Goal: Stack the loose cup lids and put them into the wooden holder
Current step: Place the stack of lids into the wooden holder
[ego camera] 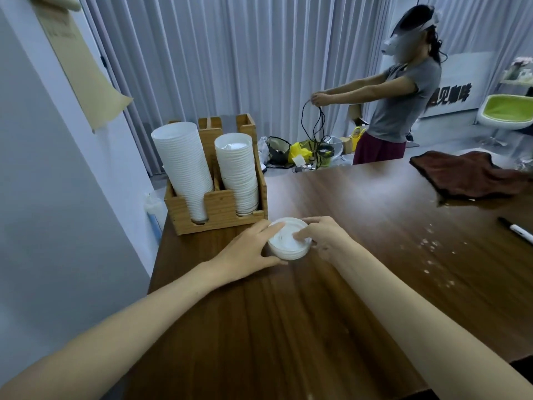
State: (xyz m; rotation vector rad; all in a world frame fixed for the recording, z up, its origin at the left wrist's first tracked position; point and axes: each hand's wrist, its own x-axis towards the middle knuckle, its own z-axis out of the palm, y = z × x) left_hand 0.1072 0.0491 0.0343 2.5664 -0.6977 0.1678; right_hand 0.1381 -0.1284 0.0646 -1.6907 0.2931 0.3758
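Note:
A short stack of white cup lids [288, 246] sits on the dark wooden table [288, 327], just in front of the wooden holder [219, 210]. My left hand [251, 252] curls round the stack's left side. My right hand [323, 235] holds the right side, with fingertips lying on the top lid. The holder's front left slot carries a tall stack of white cups [183, 166]. Its front right slot carries a tall stack of white lids [238, 174].
A brown cloth [467, 176] lies at the table's far right, a black-and-white marker pen [517, 229] near the right edge. White crumbs [432, 246] speckle the table. A person [398, 93] stands beyond the table, handling a black cable. A grey wall runs along the left.

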